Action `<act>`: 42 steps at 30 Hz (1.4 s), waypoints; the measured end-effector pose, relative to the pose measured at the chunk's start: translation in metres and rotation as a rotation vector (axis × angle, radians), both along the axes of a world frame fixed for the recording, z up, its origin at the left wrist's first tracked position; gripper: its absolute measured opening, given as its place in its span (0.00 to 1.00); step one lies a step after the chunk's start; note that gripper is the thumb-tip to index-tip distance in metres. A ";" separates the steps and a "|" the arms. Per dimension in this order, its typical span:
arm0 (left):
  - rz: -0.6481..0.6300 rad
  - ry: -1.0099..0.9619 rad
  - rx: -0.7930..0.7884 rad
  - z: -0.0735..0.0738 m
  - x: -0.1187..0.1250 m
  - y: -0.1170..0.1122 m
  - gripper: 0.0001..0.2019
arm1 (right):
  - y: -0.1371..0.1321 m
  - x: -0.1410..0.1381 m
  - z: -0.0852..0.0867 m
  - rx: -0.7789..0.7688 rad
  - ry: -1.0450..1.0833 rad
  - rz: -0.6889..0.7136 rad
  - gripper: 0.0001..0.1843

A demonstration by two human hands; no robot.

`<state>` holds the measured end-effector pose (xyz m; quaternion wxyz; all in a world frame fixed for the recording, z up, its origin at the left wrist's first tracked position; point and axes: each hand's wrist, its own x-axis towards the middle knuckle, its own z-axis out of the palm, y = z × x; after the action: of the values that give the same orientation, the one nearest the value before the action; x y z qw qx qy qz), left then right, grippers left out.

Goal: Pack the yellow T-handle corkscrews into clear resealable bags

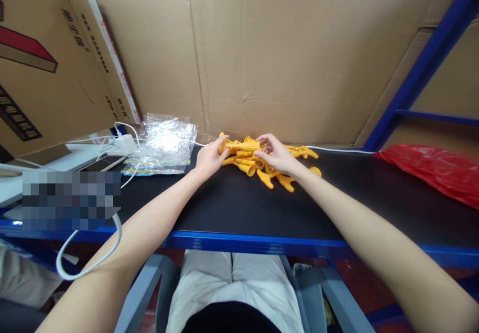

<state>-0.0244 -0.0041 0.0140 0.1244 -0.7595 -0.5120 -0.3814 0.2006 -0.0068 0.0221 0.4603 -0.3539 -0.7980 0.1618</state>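
Observation:
A heap of yellow-orange plastic pieces (245, 167) lies on the black tabletop near the cardboard wall. Several have flared, cup-like ends, and some have forked ends. My left hand (210, 159) is at the heap's left side, its thumb and fingers closed on a yellow plastic piece (225, 146). On the other side, my right hand (277, 154) reaches over the heap with fingers curved and apart from the thumb. Its fingertips are beside the flared end of a raised yellow piece; whether they touch it is unclear. Both forearms rest low across the table's front edge.
Clear plastic bags (164, 141) lie left of the heap. Beyond them are a white charger (126, 144) with cables and a phone (104, 163). A red plastic bag (430, 171) lies at right. Cardboard (280, 64) walls the back; a blue post (422, 64) slants at right.

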 end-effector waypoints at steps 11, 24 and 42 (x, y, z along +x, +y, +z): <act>-0.023 0.008 -0.018 0.000 0.002 -0.003 0.20 | -0.009 0.006 0.007 0.452 -0.399 -0.222 0.18; -0.022 0.043 -0.040 -0.001 0.005 -0.006 0.20 | -0.012 0.000 0.005 0.468 -0.573 -0.292 0.14; -0.024 0.064 -0.050 -0.001 0.006 -0.007 0.20 | -0.012 -0.006 0.000 0.520 -0.548 -0.232 0.19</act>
<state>-0.0179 -0.0112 0.0126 0.1173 -0.7801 -0.5081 -0.3457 0.1949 -0.0185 0.0218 0.3195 -0.3434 -0.8604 -0.1991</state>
